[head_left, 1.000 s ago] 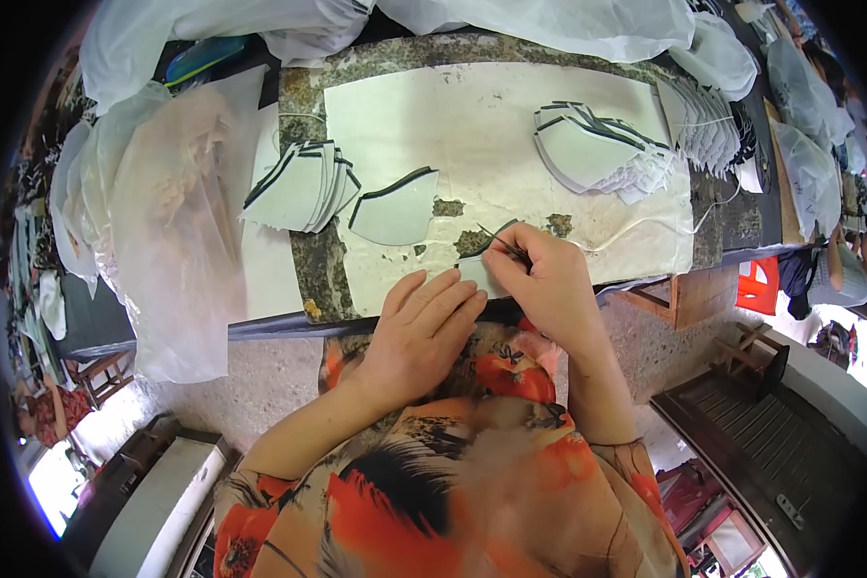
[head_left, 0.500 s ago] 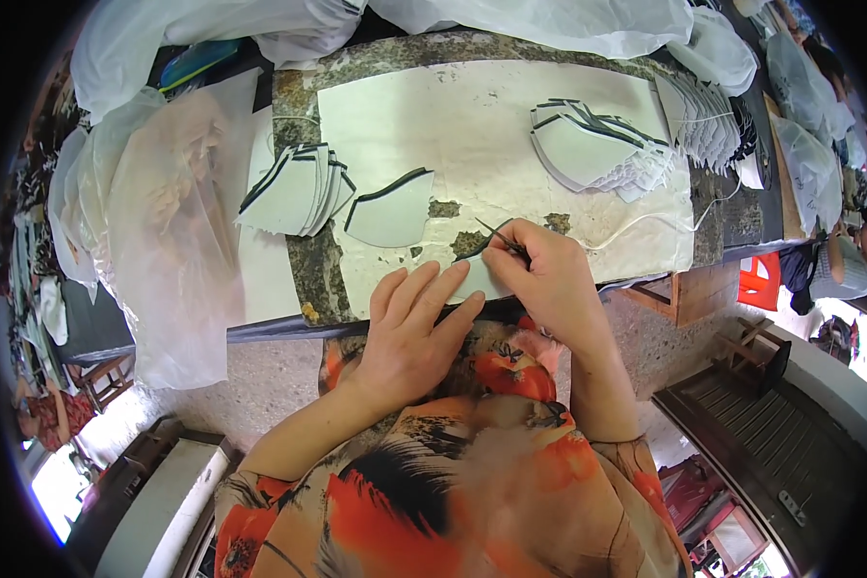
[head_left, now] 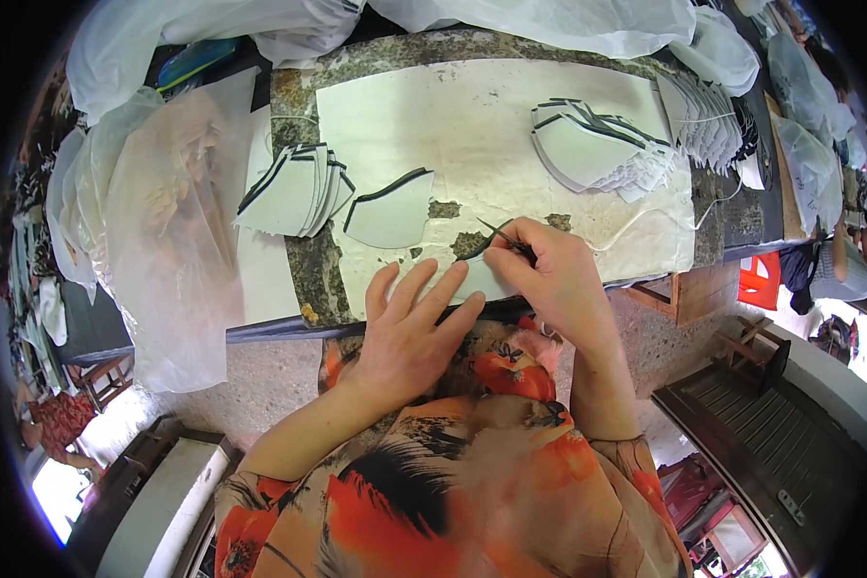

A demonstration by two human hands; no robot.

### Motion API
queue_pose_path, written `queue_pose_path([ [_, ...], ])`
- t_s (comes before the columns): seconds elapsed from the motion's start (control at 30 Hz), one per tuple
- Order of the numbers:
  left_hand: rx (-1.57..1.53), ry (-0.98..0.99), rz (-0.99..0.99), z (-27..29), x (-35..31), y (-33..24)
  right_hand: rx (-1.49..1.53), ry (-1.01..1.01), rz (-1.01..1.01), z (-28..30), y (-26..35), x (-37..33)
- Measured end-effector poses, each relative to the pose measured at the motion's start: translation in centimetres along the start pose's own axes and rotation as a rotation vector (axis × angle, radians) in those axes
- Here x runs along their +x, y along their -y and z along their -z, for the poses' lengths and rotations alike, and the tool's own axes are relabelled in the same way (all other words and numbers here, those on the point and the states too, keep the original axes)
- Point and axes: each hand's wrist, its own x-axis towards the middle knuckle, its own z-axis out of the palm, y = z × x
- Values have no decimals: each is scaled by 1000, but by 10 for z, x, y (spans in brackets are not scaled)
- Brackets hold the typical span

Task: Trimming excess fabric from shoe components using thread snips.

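Advice for step: keep flat piece pinned firm, draw tool in steady stroke along edge, tip low.

Right hand [head_left: 549, 279] fingers pinched shut on thin dark brush-like tool [head_left: 499, 234], tip just above cut piece. Left hand [head_left: 409, 332] fingers spread open, flat, pressing pale cut piece [head_left: 482, 279] at near edge of white work sheet [head_left: 472, 125].

Single black-edged piece [head_left: 390, 207] beyond left hand; fanned stack [head_left: 294, 188] off sheet's left edge; second stack [head_left: 597, 144] at sheet's far right. Plastic bags [head_left: 154, 212] further left.

Person wears a loose short-sleeved fabric top [head_left: 453, 501] with a bold orange-red, black and grey-beige leaf or floral print. Both forearms bare from elbow down. Left hand [head_left: 409, 332] and right hand [head_left: 549, 275] bare, no gloves, rings or watch visible.
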Motion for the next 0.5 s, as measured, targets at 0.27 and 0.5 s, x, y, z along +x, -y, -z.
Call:
queue_pose_path([
  [0.27,6,31,28,3,8,-3,-62,-4,51,3,-1,2],
  [0.5,-12,26,106,-3,9,-7,-206,-23,185,5,-7,4],
])
